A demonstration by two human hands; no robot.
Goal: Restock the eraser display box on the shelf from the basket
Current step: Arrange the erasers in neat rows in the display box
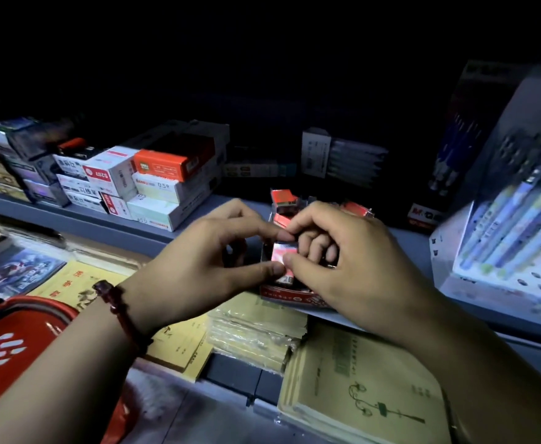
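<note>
1. While the eraser (282, 254) hangs just above the front of the display box (290, 294) at the shelf (405, 248) edge, both hands pinch it — the left hand (205, 251) and the right hand (346, 251) each by thumb and forefinger.
2. It likely seats best upright, flush with the stocked erasers (283, 200) at the back of the box.
3. One hand would do well to let go first — two crowd the slot.
4. The red basket (16, 341) sits low to the left, near enough for the next pick.
</note>
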